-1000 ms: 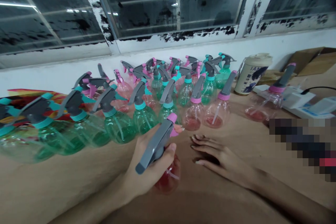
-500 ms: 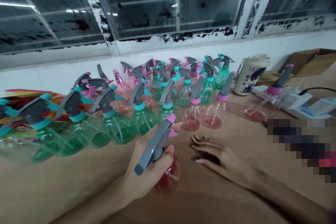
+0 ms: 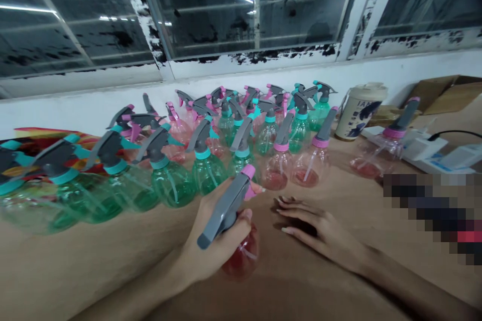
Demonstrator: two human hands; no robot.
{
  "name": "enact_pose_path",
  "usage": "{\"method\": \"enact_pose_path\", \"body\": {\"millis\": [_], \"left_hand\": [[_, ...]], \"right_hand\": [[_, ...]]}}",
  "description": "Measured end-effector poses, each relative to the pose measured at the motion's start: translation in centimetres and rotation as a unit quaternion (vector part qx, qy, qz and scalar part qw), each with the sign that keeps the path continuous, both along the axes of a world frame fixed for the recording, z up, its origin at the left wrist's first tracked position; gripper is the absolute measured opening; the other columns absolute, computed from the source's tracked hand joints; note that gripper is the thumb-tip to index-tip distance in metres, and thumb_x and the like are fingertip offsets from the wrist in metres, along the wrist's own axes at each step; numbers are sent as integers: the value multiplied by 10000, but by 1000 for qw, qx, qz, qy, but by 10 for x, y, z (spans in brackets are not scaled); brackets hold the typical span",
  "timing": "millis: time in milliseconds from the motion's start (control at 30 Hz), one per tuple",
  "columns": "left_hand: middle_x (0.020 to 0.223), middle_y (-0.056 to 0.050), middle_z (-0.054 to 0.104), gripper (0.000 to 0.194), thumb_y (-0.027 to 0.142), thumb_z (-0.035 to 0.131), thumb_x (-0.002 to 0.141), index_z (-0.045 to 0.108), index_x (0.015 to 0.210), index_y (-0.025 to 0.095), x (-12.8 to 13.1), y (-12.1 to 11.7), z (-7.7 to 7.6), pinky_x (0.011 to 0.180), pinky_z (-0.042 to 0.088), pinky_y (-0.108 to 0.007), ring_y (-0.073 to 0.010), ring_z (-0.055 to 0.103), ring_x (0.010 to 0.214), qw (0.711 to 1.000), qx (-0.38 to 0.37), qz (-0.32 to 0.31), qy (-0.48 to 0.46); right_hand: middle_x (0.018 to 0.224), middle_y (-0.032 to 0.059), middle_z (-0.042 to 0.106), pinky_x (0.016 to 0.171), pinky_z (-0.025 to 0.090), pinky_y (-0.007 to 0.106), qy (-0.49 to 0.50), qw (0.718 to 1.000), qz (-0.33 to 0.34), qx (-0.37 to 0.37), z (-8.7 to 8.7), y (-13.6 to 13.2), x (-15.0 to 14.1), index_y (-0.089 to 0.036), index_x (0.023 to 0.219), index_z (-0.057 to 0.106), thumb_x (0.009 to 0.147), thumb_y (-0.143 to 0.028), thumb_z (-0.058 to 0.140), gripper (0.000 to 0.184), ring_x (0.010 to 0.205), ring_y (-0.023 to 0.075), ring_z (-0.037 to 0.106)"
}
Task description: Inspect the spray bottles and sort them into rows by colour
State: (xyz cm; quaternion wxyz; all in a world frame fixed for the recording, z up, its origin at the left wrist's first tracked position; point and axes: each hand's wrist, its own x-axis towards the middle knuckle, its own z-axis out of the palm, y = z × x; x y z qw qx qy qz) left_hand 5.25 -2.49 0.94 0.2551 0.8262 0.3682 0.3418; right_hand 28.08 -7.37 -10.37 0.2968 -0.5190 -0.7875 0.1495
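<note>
My left hand (image 3: 213, 243) is wrapped round the neck of a spray bottle (image 3: 243, 258) with a clear pink body and a grey trigger head tipped in pink. Part of the bottle is hidden behind my fingers and thumb. Resting on the brown table (image 3: 297, 281) to the right, my right hand (image 3: 320, 228) has its fingers stretched out and holds nothing. Just beyond my hands stand pink spray bottles (image 3: 276, 173) and green spray bottles (image 3: 173, 185) with grey heads.
Several more spray bottles (image 3: 226, 120) crowd toward the white wall (image 3: 75, 108). At the right are a printed cup (image 3: 357, 113), a lone pink spray bottle (image 3: 371, 160), a power strip (image 3: 433, 158) with plugs, and a cardboard box (image 3: 444, 93). A colourful bag (image 3: 48, 135) lies behind the left bottles.
The view has shifted very slightly. My left hand still grips the pink bottle, and my right hand stays in the same place on the table.
</note>
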Motion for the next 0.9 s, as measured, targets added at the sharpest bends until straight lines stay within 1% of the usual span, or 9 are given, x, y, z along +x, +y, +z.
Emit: {"method": "enact_pose_path", "body": {"millis": [67,167,233,300,400,500,633,733,900], "left_hand": [[662,14,536,90,210,448,737,520,690,237,0,1,2,548,500,-263,-147,512,560,1000,15,-23,-4],[761,1,607,133,171,435,771,549,765,239,0,3,3,645,522,-282,-154,566,655,998,20,-58,-12],[768,3,607,130,166,434,801,542,788,236,-1,3,2,678,521,-284,-153,582,687,997,16,-75,-14],[733,9,581,109,173,438,822,522,780,229,-3,3,0,652,512,-269,-145,579,668,997,11,-81,-8],[694,21,551,93,186,451,834,503,768,226,-3,3,-1,610,497,-249,-135,568,633,997,1,-74,-1],[690,19,553,98,218,444,833,514,768,237,-2,2,0,625,504,-263,-139,559,624,998,-5,-68,-7],[688,7,536,95,264,454,794,531,743,241,1,2,0,619,514,-298,-153,527,606,999,22,-45,-15],[699,-6,530,109,249,460,779,534,701,234,1,3,-3,620,519,-305,-158,515,616,999,26,-33,-9],[744,-14,553,91,215,486,753,574,753,240,0,2,-5,630,535,-303,-161,524,635,999,-4,-24,-32]], "right_hand": [[1274,22,573,1021,399,437,-3,1000,-3,0,-1,0,0,-271,1242,530,888,-379,497,372,1239,202,450],[1273,19,573,1022,396,451,-2,1000,-5,2,-2,0,1,-279,1241,530,886,-378,499,370,1239,207,450],[1268,18,577,1020,397,458,2,1000,-5,0,-3,0,1,-288,1234,537,883,-374,505,363,1235,213,455],[1263,18,581,1017,401,457,3,1000,-5,-1,-3,0,2,-291,1231,540,880,-375,508,362,1232,216,458],[1257,16,586,1014,403,460,2,1000,-6,4,-3,1,2,-296,1242,531,878,-374,510,373,1232,218,458],[1248,14,592,1003,414,469,8,1000,-8,12,-4,1,1,-303,1232,541,874,-367,517,364,1224,225,468],[1245,11,595,999,426,453,13,1000,-9,18,-4,0,1,-298,1229,545,868,-366,526,368,1211,218,482],[1250,-2,590,1003,427,432,10,1000,-8,11,-5,-1,3,-307,1213,557,876,-357,515,344,1203,204,491],[1234,2,602,974,460,414,14,999,-27,14,-5,0,6,-299,1169,593,877,-351,508,308,1156,203,536]]}}
